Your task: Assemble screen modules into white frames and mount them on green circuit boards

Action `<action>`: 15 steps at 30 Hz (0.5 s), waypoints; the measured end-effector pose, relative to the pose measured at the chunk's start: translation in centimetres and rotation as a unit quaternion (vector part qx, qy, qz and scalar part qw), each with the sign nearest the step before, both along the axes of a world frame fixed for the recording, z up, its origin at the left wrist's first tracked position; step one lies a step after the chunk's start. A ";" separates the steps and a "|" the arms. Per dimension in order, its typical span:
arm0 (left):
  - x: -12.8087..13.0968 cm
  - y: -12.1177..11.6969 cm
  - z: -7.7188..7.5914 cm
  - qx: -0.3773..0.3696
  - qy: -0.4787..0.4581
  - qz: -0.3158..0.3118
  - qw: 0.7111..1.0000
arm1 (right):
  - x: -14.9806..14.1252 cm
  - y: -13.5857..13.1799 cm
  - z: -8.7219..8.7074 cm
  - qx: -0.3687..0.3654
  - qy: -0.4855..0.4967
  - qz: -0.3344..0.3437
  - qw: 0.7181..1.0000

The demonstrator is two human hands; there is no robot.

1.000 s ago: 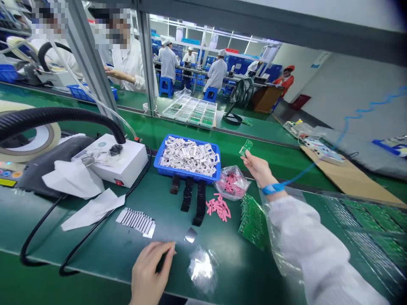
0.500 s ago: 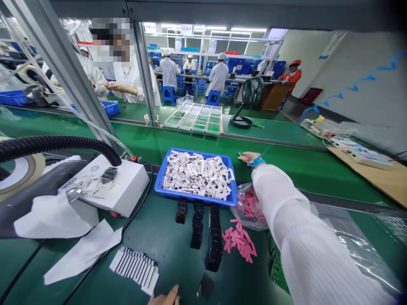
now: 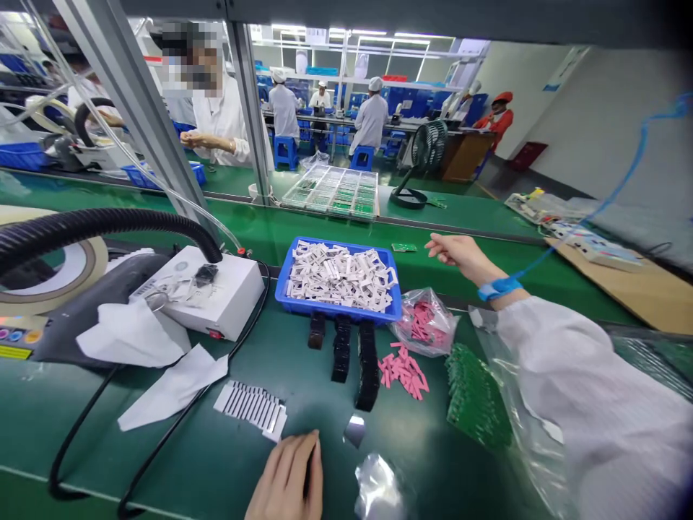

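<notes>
Head view: left hand [image 3: 284, 477] grips what looks like tweezers [image 3: 310, 469].

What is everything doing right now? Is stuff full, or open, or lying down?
Blue plastic tray: full of white pieces.
Right bare hand: open, empty, fingers stretched out.
Left bare hand: curled around a thin dark thing.
Clear plastic bag: lying down, holding pink pieces.
Green circuit boards: piled in a leaning row.
Blue wrist strap: fastened on the right wrist.
Round black fan: standing upright.
</notes>
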State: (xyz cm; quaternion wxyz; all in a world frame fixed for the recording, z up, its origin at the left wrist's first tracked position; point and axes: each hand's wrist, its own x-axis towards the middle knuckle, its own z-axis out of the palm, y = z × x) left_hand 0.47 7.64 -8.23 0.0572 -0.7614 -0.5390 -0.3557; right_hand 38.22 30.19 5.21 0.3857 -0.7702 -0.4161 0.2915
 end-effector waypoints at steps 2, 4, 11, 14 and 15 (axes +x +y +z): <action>-0.3 -0.1 -0.2 0.013 -0.001 -0.013 1.000 | -1.9 -4.0 1.9 0.045 -0.021 0.018 0.999; -0.4 -0.2 -0.1 0.011 -0.010 -0.031 0.999 | -4.6 -8.4 3.0 0.063 -0.045 0.061 0.995; -0.7 -0.6 0.8 -0.026 -0.046 -0.055 0.997 | -15.3 -21.0 -1.8 0.000 -0.192 0.226 0.955; -0.8 -0.7 0.8 -0.032 -0.054 -0.057 0.996 | -18.6 -23.1 -4.6 -0.017 -0.243 0.240 0.940; -0.8 -0.7 0.8 -0.032 -0.056 -0.057 0.996 | -19.5 -23.4 -5.3 -0.020 -0.255 0.241 0.936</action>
